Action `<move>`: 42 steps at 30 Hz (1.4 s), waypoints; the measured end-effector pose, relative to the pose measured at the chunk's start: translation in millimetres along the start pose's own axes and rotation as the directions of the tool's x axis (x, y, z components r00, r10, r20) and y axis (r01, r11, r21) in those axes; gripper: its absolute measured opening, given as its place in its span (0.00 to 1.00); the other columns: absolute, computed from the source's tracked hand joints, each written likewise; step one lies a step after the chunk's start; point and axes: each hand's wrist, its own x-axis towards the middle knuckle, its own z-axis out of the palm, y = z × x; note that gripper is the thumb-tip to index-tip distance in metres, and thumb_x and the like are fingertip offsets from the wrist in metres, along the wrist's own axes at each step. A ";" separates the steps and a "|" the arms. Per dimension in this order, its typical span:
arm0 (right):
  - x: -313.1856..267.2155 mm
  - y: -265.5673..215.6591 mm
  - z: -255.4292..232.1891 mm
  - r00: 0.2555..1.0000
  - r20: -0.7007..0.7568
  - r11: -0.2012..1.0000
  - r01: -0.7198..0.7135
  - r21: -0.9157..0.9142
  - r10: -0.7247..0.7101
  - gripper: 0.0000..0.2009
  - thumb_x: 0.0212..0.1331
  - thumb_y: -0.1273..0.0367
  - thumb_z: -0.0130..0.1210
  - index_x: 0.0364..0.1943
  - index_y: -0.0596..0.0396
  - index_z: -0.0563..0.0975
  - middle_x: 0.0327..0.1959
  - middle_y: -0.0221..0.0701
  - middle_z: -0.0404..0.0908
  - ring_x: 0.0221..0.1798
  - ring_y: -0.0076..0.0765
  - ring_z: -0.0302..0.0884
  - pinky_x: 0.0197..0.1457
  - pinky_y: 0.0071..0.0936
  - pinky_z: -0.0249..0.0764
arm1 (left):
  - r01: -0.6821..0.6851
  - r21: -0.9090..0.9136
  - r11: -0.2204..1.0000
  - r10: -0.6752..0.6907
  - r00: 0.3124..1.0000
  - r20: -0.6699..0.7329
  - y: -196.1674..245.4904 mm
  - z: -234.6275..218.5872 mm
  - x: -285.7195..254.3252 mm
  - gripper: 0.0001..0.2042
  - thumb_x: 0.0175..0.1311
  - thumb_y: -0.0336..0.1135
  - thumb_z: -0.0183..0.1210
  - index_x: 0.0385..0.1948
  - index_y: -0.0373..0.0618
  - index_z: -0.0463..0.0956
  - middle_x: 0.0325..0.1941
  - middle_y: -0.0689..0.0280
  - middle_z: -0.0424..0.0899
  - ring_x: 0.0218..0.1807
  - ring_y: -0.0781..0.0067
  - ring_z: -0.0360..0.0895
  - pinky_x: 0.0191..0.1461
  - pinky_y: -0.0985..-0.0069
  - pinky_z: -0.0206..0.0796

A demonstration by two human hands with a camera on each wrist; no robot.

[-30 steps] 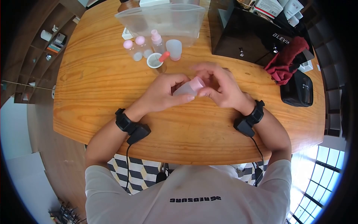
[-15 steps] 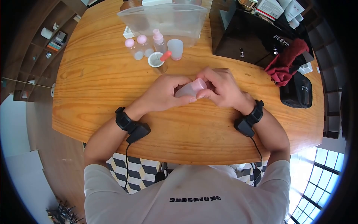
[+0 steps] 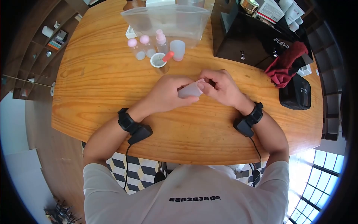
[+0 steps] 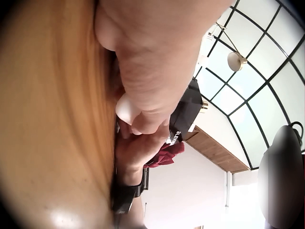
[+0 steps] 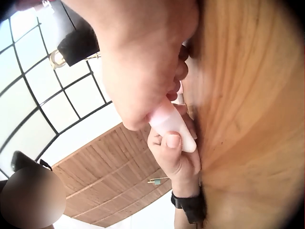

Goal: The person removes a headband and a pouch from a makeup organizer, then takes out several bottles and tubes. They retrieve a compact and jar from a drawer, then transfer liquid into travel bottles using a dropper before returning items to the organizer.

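Note:
In the head view, the left hand (image 3: 166,93) grips a small frosted-white squeeze bottle (image 3: 189,91) with a pink cap (image 3: 201,80), thumb along its near side. The bottle is tilted, its capped end toward the right hand (image 3: 223,89), which pinches the cap between thumb and curled fingers. Both hands are over the middle of the wooden table. In the right wrist view, the bottle (image 5: 174,128) shows white with a pink upper end, the left thumb pressed on its body. The right hand hides most of the cap there.
Beyond the hands stand two pink-capped bottles (image 3: 140,55), a pink-topped pump bottle (image 3: 161,42), a frosted cup-shaped container (image 3: 178,50), and a white-rimmed jar (image 3: 158,60) with a coral-tipped stick. Behind is a clear pouch (image 3: 167,22). A black drawer box (image 3: 246,41), red cloth (image 3: 283,67) and black case (image 3: 296,93) sit right.
The right hand's fingers, spread around the cap a second ago, have curled in and pinch it. The left hand keeps its grip on the squeeze bottle. The head view has shifted slightly.

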 end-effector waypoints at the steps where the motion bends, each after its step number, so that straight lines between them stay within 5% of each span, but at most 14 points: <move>1: -0.7 1.0 0.3 1.000 0.000 1.000 0.003 -0.001 -0.003 0.09 0.64 0.67 0.63 0.31 0.56 0.78 0.17 0.33 0.73 0.19 0.36 0.72 0.26 0.34 0.67 | -0.001 0.002 1.000 0.001 1.000 -0.002 0.0 -0.6 -0.8 0.17 0.59 0.38 0.74 0.44 0.39 0.82 0.30 0.64 0.83 0.29 0.72 0.77 0.36 0.74 0.69; 3: -4.2 2.7 -0.3 0.992 -0.024 0.953 -0.109 0.283 0.120 0.07 0.68 0.69 0.61 0.37 0.57 0.78 0.24 0.24 0.76 0.26 0.22 0.73 0.30 0.29 0.68 | 0.166 -0.207 0.964 -0.167 0.986 0.015 2.6 -3.2 -2.9 0.18 0.60 0.39 0.74 0.46 0.40 0.82 0.29 0.70 0.82 0.29 0.81 0.75 0.35 0.79 0.67; 6: -5.5 3.6 -8.3 0.989 0.010 0.807 -0.128 0.577 0.149 0.07 0.70 0.71 0.59 0.45 0.57 0.76 0.35 0.21 0.76 0.38 0.15 0.73 0.39 0.23 0.71 | 0.199 -0.205 0.958 -0.171 0.974 0.146 10.2 -11.0 -3.2 0.21 0.64 0.36 0.73 0.54 0.36 0.79 0.37 0.73 0.83 0.35 0.87 0.76 0.38 0.84 0.69; 10: -5.2 0.4 -6.2 0.992 0.015 0.779 -0.110 0.617 0.128 0.12 0.67 0.74 0.59 0.51 0.56 0.74 0.41 0.24 0.76 0.44 0.18 0.73 0.49 0.22 0.71 | 0.228 -0.233 0.945 -0.202 0.970 0.132 2.4 -6.9 -4.1 0.20 0.65 0.35 0.71 0.55 0.37 0.79 0.37 0.73 0.82 0.36 0.88 0.76 0.37 0.87 0.67; 15: -3.4 -1.6 -0.2 0.996 0.070 0.899 0.021 0.438 -0.057 0.21 0.60 0.81 0.60 0.57 0.56 0.72 0.48 0.28 0.80 0.51 0.22 0.78 0.56 0.24 0.72 | 0.206 -0.505 0.838 -0.224 0.974 0.026 2.8 -8.0 -1.8 0.16 0.70 0.33 0.67 0.54 0.37 0.77 0.40 0.70 0.84 0.38 0.88 0.77 0.33 0.87 0.64; 19: -1.3 -5.8 -0.6 0.997 0.066 0.959 0.020 0.284 -0.040 0.22 0.59 0.80 0.62 0.58 0.57 0.73 0.50 0.32 0.82 0.53 0.23 0.79 0.56 0.25 0.75 | 0.200 -0.445 0.873 -0.219 0.976 0.008 3.0 -5.1 -1.3 0.14 0.71 0.32 0.65 0.54 0.38 0.77 0.40 0.71 0.84 0.36 0.87 0.76 0.33 0.86 0.65; 22: 2.0 6.1 7.6 0.992 -0.123 0.957 0.014 0.291 0.023 0.22 0.58 0.78 0.65 0.58 0.57 0.75 0.49 0.32 0.83 0.48 0.23 0.82 0.51 0.27 0.79 | 0.156 -0.511 0.845 -0.216 0.974 -0.061 6.8 -4.2 -0.4 0.14 0.72 0.31 0.64 0.54 0.38 0.77 0.38 0.72 0.82 0.34 0.88 0.75 0.32 0.86 0.64; 24: 5.1 8.3 7.1 0.946 -0.249 0.969 -0.162 0.189 0.207 0.21 0.59 0.74 0.67 0.56 0.56 0.77 0.46 0.34 0.84 0.42 0.28 0.85 0.43 0.30 0.81 | 0.180 -0.460 0.869 -0.248 0.964 -0.092 6.3 -4.5 -1.4 0.13 0.72 0.31 0.63 0.54 0.38 0.76 0.35 0.73 0.81 0.33 0.88 0.73 0.32 0.86 0.64; 27: 9.4 7.6 5.8 0.918 -0.354 0.942 -0.262 -0.207 0.178 0.20 0.60 0.71 0.68 0.56 0.55 0.77 0.42 0.35 0.83 0.37 0.36 0.86 0.39 0.35 0.81 | 0.231 -0.348 0.909 -0.269 0.961 -0.065 1.2 -2.4 -2.4 0.10 0.72 0.31 0.63 0.50 0.39 0.79 0.32 0.74 0.79 0.31 0.89 0.71 0.32 0.86 0.63; 28: 10.4 6.2 5.6 0.918 -0.353 0.942 -0.264 -0.208 0.179 0.20 0.60 0.71 0.68 0.56 0.55 0.77 0.42 0.35 0.83 0.37 0.36 0.86 0.39 0.35 0.81 | 0.231 -0.349 0.908 -0.269 0.961 -0.065 -0.1 -2.5 -3.5 0.10 0.72 0.31 0.63 0.50 0.39 0.79 0.32 0.74 0.79 0.31 0.89 0.71 0.32 0.86 0.63; 30: 11.8 3.2 5.2 0.916 -0.397 0.880 -0.147 -0.451 -0.050 0.19 0.60 0.66 0.69 0.53 0.54 0.78 0.38 0.36 0.82 0.35 0.40 0.86 0.38 0.38 0.80 | 0.152 -0.086 0.985 -0.152 0.988 0.007 4.2 -4.9 -3.8 0.06 0.71 0.31 0.63 0.43 0.39 0.81 0.29 0.75 0.77 0.30 0.88 0.70 0.33 0.84 0.62; 36: 16.4 3.8 -0.6 0.907 -0.379 0.770 -0.371 -0.520 0.181 0.16 0.61 0.58 0.68 0.45 0.52 0.80 0.31 0.32 0.82 0.32 0.45 0.84 0.33 0.42 0.77 | 0.171 -0.085 0.982 -0.171 0.985 0.010 3.2 -2.8 -3.3 0.06 0.70 0.32 0.64 0.39 0.39 0.82 0.29 0.73 0.79 0.30 0.87 0.71 0.34 0.82 0.65; 40: 12.0 8.7 -2.5 0.929 -0.332 0.729 -0.339 -0.595 0.161 0.13 0.61 0.58 0.68 0.41 0.51 0.81 0.29 0.31 0.83 0.31 0.46 0.84 0.32 0.42 0.76 | 0.155 -0.058 0.986 -0.155 0.988 0.006 3.8 -3.8 -3.1 0.06 0.70 0.32 0.64 0.39 0.39 0.82 0.29 0.72 0.80 0.31 0.86 0.72 0.35 0.82 0.65; 42: 6.9 6.0 -1.1 0.971 -0.216 0.805 -0.210 -0.555 0.104 0.10 0.62 0.60 0.67 0.38 0.50 0.82 0.30 0.30 0.85 0.31 0.45 0.84 0.32 0.41 0.75 | 0.150 -0.046 0.988 -0.150 0.989 0.004 4.8 -4.1 -3.3 0.06 0.70 0.32 0.64 0.39 0.39 0.82 0.29 0.72 0.80 0.31 0.85 0.73 0.35 0.82 0.66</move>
